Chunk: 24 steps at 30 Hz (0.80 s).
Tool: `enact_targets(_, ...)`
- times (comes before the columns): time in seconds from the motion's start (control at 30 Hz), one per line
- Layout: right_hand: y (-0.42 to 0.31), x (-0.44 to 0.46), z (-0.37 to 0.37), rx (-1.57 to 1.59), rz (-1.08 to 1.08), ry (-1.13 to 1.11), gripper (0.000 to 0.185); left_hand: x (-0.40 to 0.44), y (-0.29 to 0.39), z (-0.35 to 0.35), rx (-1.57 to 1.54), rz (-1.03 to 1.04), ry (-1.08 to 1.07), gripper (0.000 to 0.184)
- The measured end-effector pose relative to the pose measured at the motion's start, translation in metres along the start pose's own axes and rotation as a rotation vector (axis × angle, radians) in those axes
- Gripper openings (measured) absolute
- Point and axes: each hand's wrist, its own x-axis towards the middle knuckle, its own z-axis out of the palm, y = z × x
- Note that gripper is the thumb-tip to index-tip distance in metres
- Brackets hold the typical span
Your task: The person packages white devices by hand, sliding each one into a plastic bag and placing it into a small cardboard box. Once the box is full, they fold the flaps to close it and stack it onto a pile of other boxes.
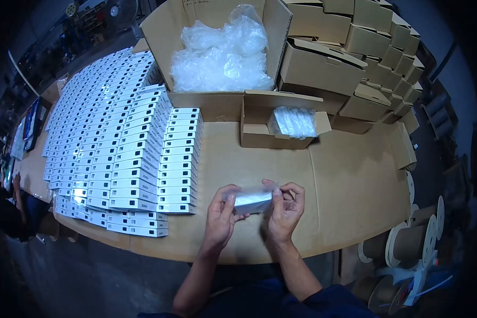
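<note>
A small white box in a clear plastic bag [252,201] is held between my two hands above the front of the cardboard-covered table [249,241]. My left hand [220,217] grips its left end, thumb on the near face and fingertips showing underneath. At the right end, my right hand [285,214] pinches the bag's edge between thumb and fingers. Behind my hands stands an open cardboard carton [273,143] with several bagged items [294,123] inside. Rows of stacked white boxes [138,153] with dark square marks fill the table's left side.
A large open cardboard box [159,32] of clear plastic bags [222,58] stands at the back. Brown cartons [323,69] are piled at the back right. Cable spools [413,244] sit beyond the right edge. Another person's arm [18,196] shows at far left.
</note>
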Motion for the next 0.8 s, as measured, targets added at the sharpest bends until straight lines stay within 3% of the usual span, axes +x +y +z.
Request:
enact_targets(0.03,0.002,0.001,-0.002,0.022,-0.046,-0.033,0.012,0.002,0.000,-0.001,0.001,0.025,0.001,0.025)
enact_targets(0.17,-0.001,0.003,-0.008,-0.050,-0.091,-0.241,0.025,0.005,0.006,-0.001,0.003,0.056,0.083,0.021)
enact_targets(0.2,-0.006,0.007,-0.011,-0.053,0.015,-0.290,0.028,0.006,0.009,-0.002,0.011,0.060,0.073,0.021)
enact_targets(0.33,-0.022,0.026,-0.021,-0.194,0.022,-0.468,0.028,0.005,0.022,0.000,0.022,0.057,0.066,0.022)
enact_targets(0.57,-0.025,0.033,-0.024,-0.442,-0.084,-0.602,0.037,0.005,0.030,-0.004,-0.096,-0.020,0.033,0.024)
enact_targets(0.67,-0.027,0.031,-0.027,-0.456,-0.012,-0.542,0.030,-0.006,0.049,0.014,0.121,0.119,-0.022,0.035)
enact_targets(0.77,-0.035,0.033,-0.026,-0.499,-0.052,-0.504,0.027,-0.015,0.051,0.014,1.167,0.702,0.102,0.052)
enact_targets(0.8,-0.036,0.034,-0.027,-0.507,-0.067,-0.507,0.027,-0.020,0.051,0.015,1.335,0.800,0.127,0.052)
